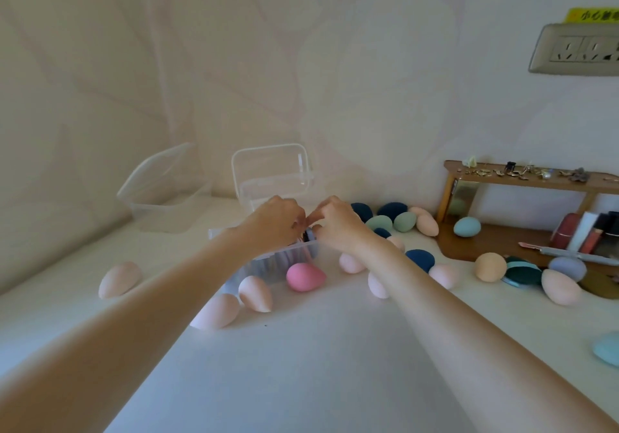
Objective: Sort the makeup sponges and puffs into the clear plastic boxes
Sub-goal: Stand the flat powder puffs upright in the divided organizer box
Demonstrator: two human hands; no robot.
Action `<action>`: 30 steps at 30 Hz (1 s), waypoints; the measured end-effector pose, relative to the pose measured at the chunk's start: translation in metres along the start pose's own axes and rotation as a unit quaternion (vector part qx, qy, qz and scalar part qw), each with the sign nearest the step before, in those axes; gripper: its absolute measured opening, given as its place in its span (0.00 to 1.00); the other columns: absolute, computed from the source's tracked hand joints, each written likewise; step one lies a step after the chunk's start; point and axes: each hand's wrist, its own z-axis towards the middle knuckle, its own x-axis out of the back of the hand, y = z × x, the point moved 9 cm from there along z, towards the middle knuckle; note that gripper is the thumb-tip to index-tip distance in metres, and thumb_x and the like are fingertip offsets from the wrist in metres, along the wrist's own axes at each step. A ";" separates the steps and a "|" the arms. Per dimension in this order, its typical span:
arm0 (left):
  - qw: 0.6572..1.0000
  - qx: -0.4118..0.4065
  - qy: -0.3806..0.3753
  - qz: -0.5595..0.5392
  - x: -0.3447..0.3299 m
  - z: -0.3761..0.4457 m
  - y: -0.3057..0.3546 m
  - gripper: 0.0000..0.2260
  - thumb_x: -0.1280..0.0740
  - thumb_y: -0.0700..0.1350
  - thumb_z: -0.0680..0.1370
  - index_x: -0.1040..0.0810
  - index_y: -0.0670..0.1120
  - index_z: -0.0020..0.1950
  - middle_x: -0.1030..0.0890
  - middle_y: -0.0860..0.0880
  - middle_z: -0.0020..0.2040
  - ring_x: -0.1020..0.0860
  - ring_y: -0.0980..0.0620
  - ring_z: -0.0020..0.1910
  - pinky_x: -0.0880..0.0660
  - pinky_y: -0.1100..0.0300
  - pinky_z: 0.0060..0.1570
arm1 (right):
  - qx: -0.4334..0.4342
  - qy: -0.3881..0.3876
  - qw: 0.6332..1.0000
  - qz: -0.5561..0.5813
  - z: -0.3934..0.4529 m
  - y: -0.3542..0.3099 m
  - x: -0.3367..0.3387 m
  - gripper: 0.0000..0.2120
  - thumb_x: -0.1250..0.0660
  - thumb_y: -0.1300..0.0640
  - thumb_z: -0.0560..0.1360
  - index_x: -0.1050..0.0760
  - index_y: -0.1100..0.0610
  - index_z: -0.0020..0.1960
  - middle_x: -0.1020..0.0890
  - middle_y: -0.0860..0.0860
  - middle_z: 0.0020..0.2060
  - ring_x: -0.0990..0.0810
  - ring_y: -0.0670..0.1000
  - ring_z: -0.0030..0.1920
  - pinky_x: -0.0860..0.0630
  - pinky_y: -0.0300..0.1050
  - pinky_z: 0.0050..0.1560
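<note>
A: White table (318,365), pale wall, wooden shelf (522,178) far right. Sponges scattered everywhere.

B: Hands?

A: Left hand (273,223) and right hand (338,223) meet over the open clear box (268,258), fingers curled, pinching something small and dark; can't tell what.

B: Step?

A: Looks like packing that box. Next, probably the pink sponge (304,276) just near it; second box (160,195) sits far left.

near box (284,258): clear plastic, lid (273,173) hinged up, dark and lilac pieces inside
far box (160,211): clear, open, back left by the wall
pink sponge (304,277): egg-shaped, just beside the near box front
peach sponges (256,293): lying scattered on the table
navy puffs (392,211): clustered right with green ones
</note>
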 end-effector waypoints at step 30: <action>0.984 -0.146 -0.027 -0.096 -0.063 0.050 0.194 0.13 0.43 0.40 0.79 0.23 0.48 0.59 0.25 0.49 0.59 0.31 0.56 0.45 0.36 0.68 0.38 | -0.294 0.007 0.935 -0.200 -0.119 0.264 0.074 0.21 0.39 0.64 0.76 0.34 0.53 0.68 0.30 0.56 0.64 0.33 0.61 0.68 0.44 0.65 0.71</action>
